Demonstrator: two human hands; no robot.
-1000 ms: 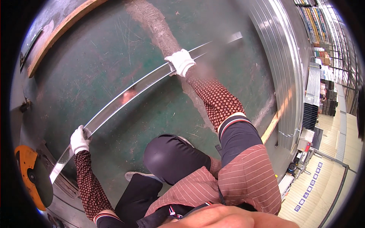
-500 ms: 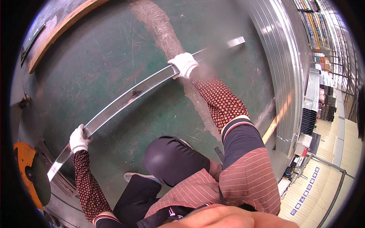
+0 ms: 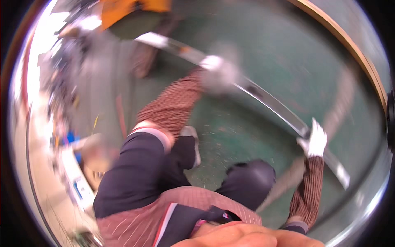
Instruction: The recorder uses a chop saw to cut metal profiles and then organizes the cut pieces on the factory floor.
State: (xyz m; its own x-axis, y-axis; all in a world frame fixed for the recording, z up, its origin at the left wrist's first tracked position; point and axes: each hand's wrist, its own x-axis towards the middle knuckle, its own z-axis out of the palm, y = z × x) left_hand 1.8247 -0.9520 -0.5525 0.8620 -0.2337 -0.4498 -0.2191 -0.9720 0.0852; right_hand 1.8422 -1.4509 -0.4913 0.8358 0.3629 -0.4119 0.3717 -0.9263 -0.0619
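A long, shiny metal strip (image 3: 273, 105) runs slantwise in front of me, from the orange-and-dark disc-shaped part at upper left down to the right. My left hand (image 3: 212, 63), in a white glove, closes around its upper-left stretch; motion and a hazy spot smear the fingers. Nearer the lower-right end, my white-gloved right hand (image 3: 316, 139) grips the strip, thumb on one side and fingers reaching over the other. The strip's far-left end lies beside the orange part (image 3: 135, 12). Patterned sleeve covers are on both my forearms.
Below is a scuffed green floor (image 3: 247, 136) with a rough grey band. A wooden edge (image 3: 345, 39) curves along the upper right. At left stand blurred shelves or goods and a white-edged box (image 3: 78, 181). My bent knee (image 3: 251, 181) is close beneath the strip.
My view has swung left, bringing the orange part to the upper left. The strip now slants down to the right instead of up. Both hands stay on it.
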